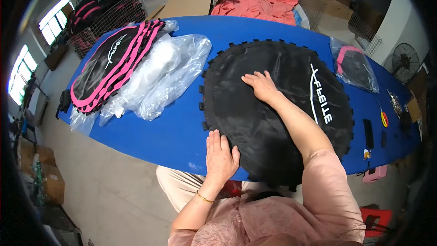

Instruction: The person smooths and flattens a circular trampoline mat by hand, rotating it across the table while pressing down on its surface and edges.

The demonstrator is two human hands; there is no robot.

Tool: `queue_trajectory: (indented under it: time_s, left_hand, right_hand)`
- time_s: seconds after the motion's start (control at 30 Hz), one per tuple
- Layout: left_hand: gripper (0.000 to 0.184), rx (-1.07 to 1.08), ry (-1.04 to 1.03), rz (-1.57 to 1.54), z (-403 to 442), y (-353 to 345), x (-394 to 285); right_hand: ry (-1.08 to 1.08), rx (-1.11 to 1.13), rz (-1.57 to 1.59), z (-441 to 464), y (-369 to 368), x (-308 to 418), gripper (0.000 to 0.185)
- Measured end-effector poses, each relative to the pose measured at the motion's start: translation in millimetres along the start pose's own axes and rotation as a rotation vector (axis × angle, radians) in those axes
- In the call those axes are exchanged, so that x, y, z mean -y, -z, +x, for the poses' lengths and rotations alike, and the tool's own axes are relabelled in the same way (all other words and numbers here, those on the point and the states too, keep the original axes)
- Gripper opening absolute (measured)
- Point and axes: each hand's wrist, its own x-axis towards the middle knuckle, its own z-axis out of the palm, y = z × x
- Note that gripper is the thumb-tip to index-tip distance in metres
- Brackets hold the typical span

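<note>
A large round black trampoline mat [268, 127] lies flat on the blue table, with short tabs around its edge and white lettering along its right side. My right hand [263, 86] rests on the upper middle of this mat, fingers stretched out toward the left. Beside the mat's lower left edge, my left hand [221, 157] lies flat with its fingers pointing away from me; its thumb side touches the black fabric. Neither hand grips anything. The mat's near edge hangs close to my lap.
Pink-and-black mats [114, 64] are stacked at the table's left, beside clear plastic bags [170, 75]. A bagged pink-and-black item [353, 64] lies at the right, near a dark phone-like slab [368, 133] and a red-and-yellow tool [384, 118]. Behind the blue table [168, 143] is salmon-coloured cloth [257, 9].
</note>
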Motion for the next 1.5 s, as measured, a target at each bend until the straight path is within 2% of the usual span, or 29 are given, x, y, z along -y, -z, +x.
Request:
queue_trajectory:
  time_s: [0.17,0.37,0.5,0.57,0.6,0.77,0.87,1.0,1.07,1.13,1.2,1.33,1.5]
  left_hand:
    - [0.051,0.001,-0.008,0.009,2,4,-3]
    - [0.052,0.03,-0.007,0.019,2,4,-2]
    - [0.052,-0.002,-0.028,0.022,2,1,-1]
    - [0.054,0.021,-0.016,0.038,1,0,0]
    - [0.054,0.017,-0.019,0.034,1,-1,0]
    - [0.052,-0.014,-0.028,0.03,-1,-4,2]
    - [0.052,-0.029,-0.023,0.024,0,-6,4]
    - [0.052,-0.014,-0.031,0.038,-2,-9,7]
    - [0.053,-0.022,-0.034,0.061,-2,-11,8]
    - [0.053,-0.021,-0.041,0.059,-3,-12,8]
    - [0.047,-0.066,-0.053,0.065,-2,-12,9]
    - [0.047,-0.076,-0.062,0.063,-1,-14,9]
    - [0.049,-0.071,-0.054,0.07,-2,-12,7]
  right_hand:
    - [0.035,-0.012,0.017,69,-26,25,0.052]
    - [0.055,0.021,0.036,89,-32,56,0.051]
    - [0.218,-0.009,-0.052,43,-14,83,0.052]
    - [0.244,0.084,-0.064,16,11,105,0.051]
    - [0.319,0.023,-0.072,3,2,104,0.052]
    - [0.427,0.052,0.071,-71,28,101,0.056]
    - [0.39,0.054,0.034,-109,38,76,0.057]
    - [0.051,-0.003,-0.127,-133,55,13,0.05]
    - [-0.126,-0.048,-0.215,-145,33,-43,0.057]
    - [-0.315,0.011,-0.168,-156,48,-59,0.058]
    - [-0.38,0.026,-0.177,-157,51,-61,0.057]
    - [-0.339,-0.026,-0.159,-134,32,-45,0.054]
    - [-0.137,-0.046,-0.152,-96,24,28,0.051]
